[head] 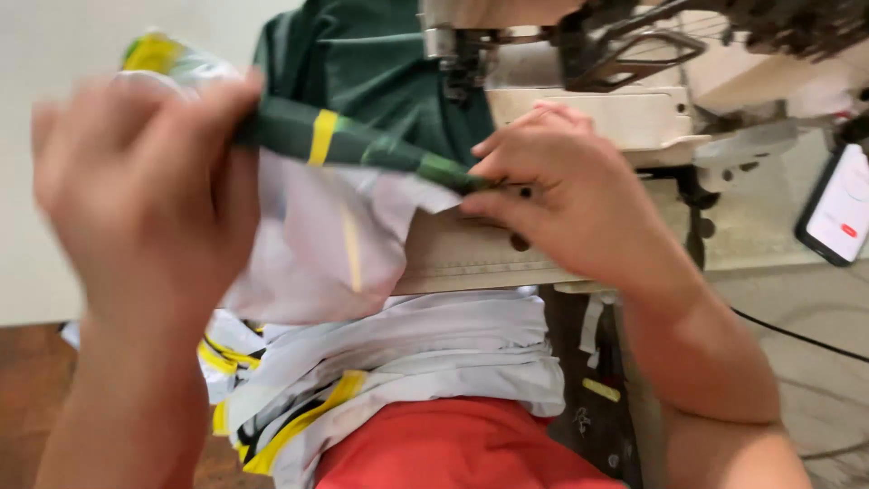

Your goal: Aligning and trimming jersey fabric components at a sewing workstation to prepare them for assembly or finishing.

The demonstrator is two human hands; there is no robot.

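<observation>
While the green fabric strip [362,145] with its yellow band was stretched taut between 2 hands, it ran from upper left down to the front edge of the sewing machine bed [471,258]. Left hand [145,190] was raised and motion-blurred; it appeared closed around the strip's upper end, though the finger contact itself could not be resolved. Right hand [561,199] pinched the strip's lower end between thumb and fingertips, pressed against the bed edge. Judged step: aligning the strip edge for feeding toward the needle head [462,54], which sat above and behind the pinch point. Next move would call for keeping tension even and sliding the pinched end back under the head without twisting the band.

White fabric [326,235] hung below the strip; more white and yellow pieces [398,362] lay heaped over the red lap [453,448]. Room: open to the left; at right, machine body [615,118] crowded the right hand. A phone [837,208] stood at far right, well apart.
</observation>
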